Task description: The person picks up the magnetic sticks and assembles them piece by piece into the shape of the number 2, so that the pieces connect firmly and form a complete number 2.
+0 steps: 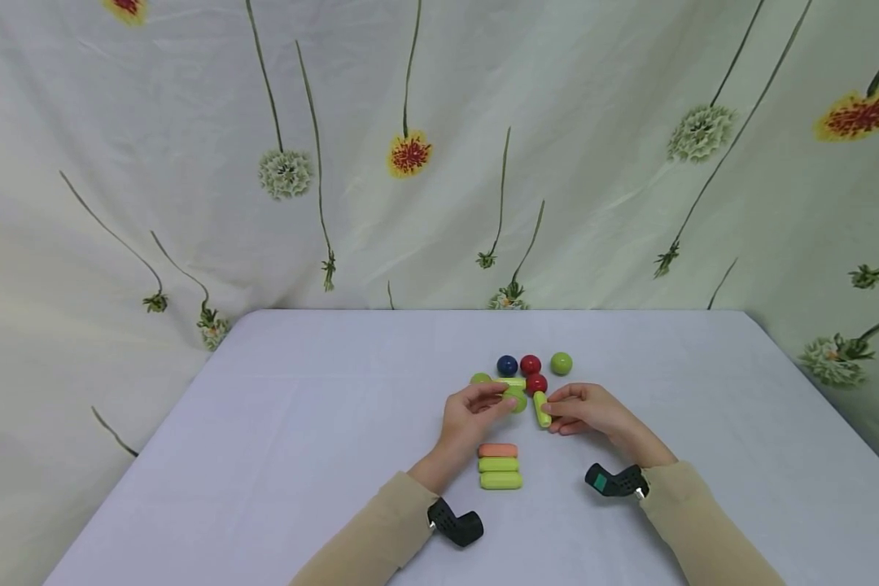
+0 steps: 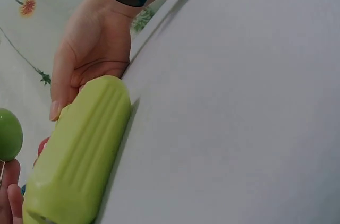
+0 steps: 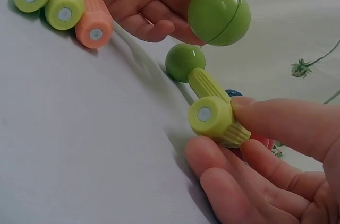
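Observation:
My left hand [image 1: 465, 423] pinches a green ball [image 3: 219, 16] between thumb and fingertips, lifted over the tabletop. Between the thumb and fingers of my right hand [image 1: 599, 413] is a yellow-green ribbed rod [image 1: 542, 410], its round metal-centred end [image 3: 204, 113] facing the right wrist camera. The rod's far end meets a red ball [image 1: 536, 383]. From that ball a second yellow-green rod [image 1: 513, 382] runs left to another green ball [image 3: 185, 62]. The held green ball partly covers this second rod in the head view.
Nearer the body lie an orange rod [image 1: 498, 450] and two yellow-green rods [image 1: 500, 480], side by side. Behind the hands sit a dark blue ball [image 1: 507, 365], a red ball [image 1: 531, 364] and a green ball [image 1: 561, 363]. A white cloth covers the table [image 1: 322, 423].

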Available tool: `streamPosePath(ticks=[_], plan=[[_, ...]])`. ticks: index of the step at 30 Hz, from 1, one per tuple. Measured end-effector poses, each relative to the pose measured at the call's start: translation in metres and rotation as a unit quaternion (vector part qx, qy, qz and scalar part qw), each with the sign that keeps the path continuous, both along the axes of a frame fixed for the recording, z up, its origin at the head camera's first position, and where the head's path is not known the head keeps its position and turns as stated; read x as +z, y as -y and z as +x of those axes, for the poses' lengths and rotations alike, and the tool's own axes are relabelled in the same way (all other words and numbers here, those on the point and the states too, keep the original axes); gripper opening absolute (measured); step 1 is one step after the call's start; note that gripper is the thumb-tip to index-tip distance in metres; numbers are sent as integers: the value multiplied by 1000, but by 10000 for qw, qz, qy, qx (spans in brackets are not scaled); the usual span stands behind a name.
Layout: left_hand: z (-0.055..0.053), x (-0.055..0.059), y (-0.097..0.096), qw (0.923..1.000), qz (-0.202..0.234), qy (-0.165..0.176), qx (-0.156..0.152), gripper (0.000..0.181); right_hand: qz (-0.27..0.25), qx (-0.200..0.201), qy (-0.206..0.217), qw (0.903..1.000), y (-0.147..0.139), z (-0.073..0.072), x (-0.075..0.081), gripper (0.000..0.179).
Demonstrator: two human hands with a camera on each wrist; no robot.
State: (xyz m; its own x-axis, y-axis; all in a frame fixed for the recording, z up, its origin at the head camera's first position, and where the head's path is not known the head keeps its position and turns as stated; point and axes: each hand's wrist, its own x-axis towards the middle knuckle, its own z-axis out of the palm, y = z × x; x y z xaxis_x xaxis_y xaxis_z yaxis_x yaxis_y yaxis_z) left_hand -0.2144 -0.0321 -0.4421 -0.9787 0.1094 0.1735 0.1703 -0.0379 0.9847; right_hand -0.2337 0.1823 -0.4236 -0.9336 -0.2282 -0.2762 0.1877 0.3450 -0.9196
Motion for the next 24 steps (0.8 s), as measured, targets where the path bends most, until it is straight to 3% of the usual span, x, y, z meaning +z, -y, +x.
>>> streamPosePath(ticks=[7,14,24], plan=[[25,31,-6,9993,-327,-3,-188,29,-70,47,10,10000,-1,0,0,41],[11,4,-9,9987,-417,-15,-279,30,-54,20,32,10000,0,1,1,43],[9,0,-9,9970,-622,106,-455,29,-97,46,32,9999,0,1,2,42]])
